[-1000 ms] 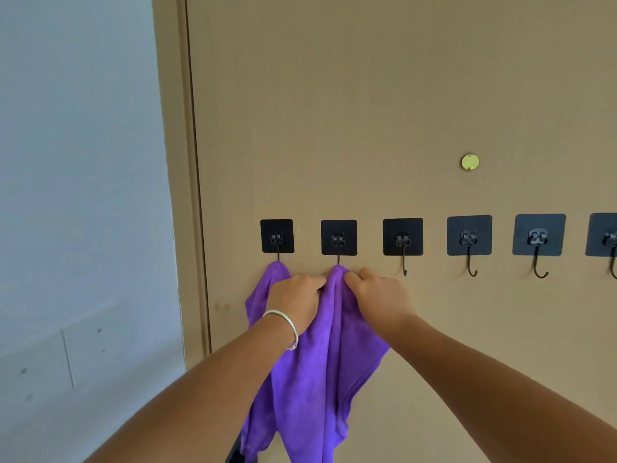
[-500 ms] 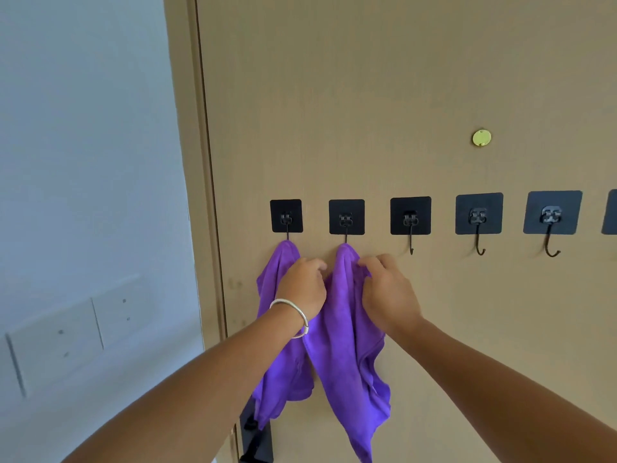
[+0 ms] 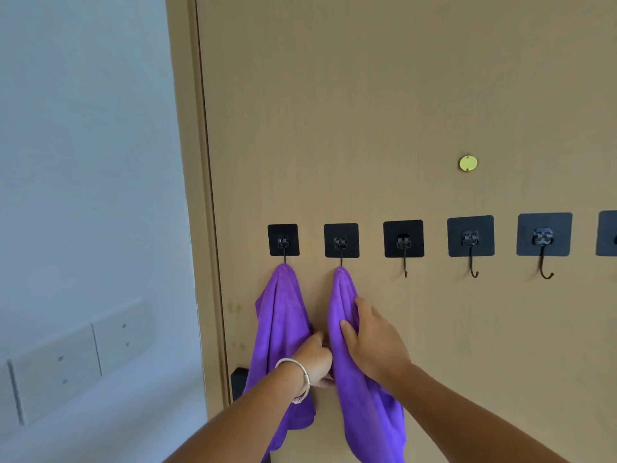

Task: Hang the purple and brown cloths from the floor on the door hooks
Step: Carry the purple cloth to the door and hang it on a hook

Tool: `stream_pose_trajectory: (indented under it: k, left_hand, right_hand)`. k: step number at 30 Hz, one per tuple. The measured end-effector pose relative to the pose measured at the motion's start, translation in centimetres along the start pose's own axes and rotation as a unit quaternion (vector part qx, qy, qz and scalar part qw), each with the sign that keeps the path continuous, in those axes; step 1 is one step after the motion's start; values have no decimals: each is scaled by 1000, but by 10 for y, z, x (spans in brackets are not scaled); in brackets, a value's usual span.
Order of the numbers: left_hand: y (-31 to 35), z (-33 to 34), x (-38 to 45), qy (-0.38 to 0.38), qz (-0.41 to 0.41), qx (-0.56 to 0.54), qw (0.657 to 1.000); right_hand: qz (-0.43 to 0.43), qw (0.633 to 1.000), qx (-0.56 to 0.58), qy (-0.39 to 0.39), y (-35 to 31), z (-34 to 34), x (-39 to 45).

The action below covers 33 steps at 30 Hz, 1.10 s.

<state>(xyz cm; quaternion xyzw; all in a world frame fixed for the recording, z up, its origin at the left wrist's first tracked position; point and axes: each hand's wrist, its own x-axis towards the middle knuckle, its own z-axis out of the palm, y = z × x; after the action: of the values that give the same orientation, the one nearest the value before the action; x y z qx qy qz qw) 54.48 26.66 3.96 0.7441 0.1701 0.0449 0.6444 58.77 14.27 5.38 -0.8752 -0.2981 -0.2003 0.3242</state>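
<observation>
Two purple cloths [image 3: 280,315] hang while our hands, left hand [image 3: 315,360] and right hand [image 3: 370,339], grip the three-o'clock cloth [image 3: 347,315]; tugging could unhook it.

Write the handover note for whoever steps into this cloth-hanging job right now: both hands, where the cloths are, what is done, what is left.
Left hand: fingers curled between the two cloths; what it grips is hidden.
Right hand: holds the second purple cloth, thumb on its front.
First purple cloth hangs on the leftmost hook; the second hangs on the next hook.
Done: both purple cloths up.
Left: brown cloth, not in view; the third hook and those to its right are bare.
</observation>
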Motion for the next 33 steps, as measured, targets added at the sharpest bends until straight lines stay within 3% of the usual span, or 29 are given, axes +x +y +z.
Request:
stream_pose_trajectory:
  k: [3, 5, 7, 11, 15, 18, 20, 24, 26, 29, 33]
  left_hand:
    - [3, -3, -3, 53, 25, 144, 988]
    - [11, -10, -9, 84, 67, 271, 957]
    - [27, -19, -22, 117, 126, 390, 905]
    - [56, -30, -44, 174, 275, 485, 812]
    - [61, -32, -48, 199, 300, 625, 693]
    - [69, -23, -45, 222, 309, 654, 654]
    - [78, -7, -45, 228, 323, 650, 649]
    - [83, 46, -55, 198, 386, 556, 709]
    - [77, 72, -64, 189, 425, 514, 721]
    - [75, 114, -72, 150, 455, 497, 723]
    - [84, 178, -81, 87, 523, 478, 701]
  right_hand:
    - [-1, 999, -45, -24, 1, 0, -2]
    - [-5, 996, -84, -21, 0, -2, -1]
    - [-20, 993, -117, -6, -2, -7, 1]
    - [-75, 981, -173, 34, -6, -20, 5]
    - [-131, 966, -213, 71, -7, -42, 4]
    - [-158, 955, -225, 112, -4, -68, -4]
    - [-137, 956, -235, 111, 1, -89, -15]
    - [-93, 956, -247, 131, 22, -126, -49]
    - [-54, 957, -254, 128, 37, -145, -70]
    - [10, 951, -285, 117, 61, -172, -100]
    - [104, 927, -334, 133, 82, -210, -137]
